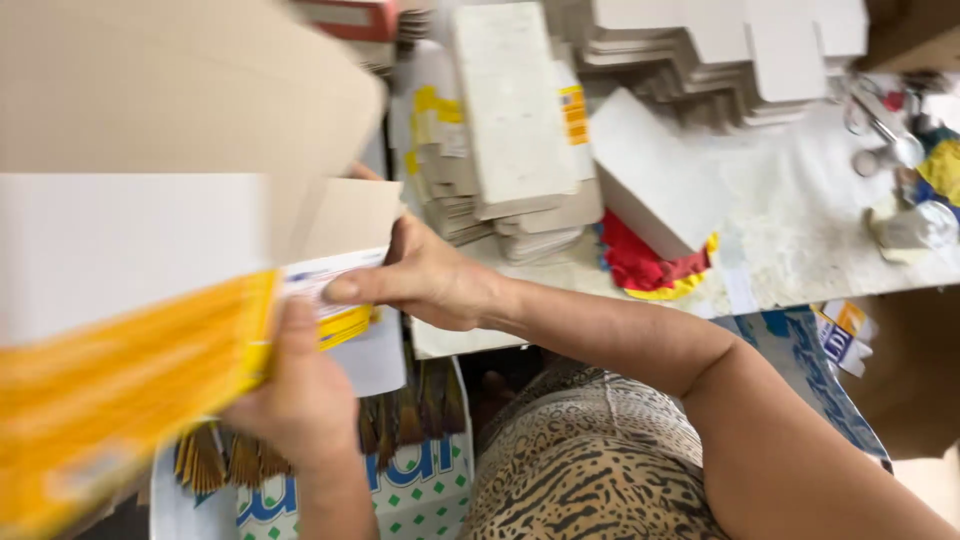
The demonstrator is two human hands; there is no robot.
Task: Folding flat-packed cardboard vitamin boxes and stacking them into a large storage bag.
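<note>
Carton [140, 300], white with a yellow printed band, lies close under your face with its long axis running from lower left up toward the brown open flaps [330, 215] at upper right; your left hand [300, 395] is clamped on its underside edge from below, and your right hand [425, 280] is closed over the flap end with the thumb pressing along the printed face. Beyond the carton's flap end, the pale worktable [810, 240] carries stacks of flat folded cartons [510, 130], a white box [650, 170] lying on red and yellow sheets [650, 270], and more die-cut blanks [730, 50] at the far edge.
</note>
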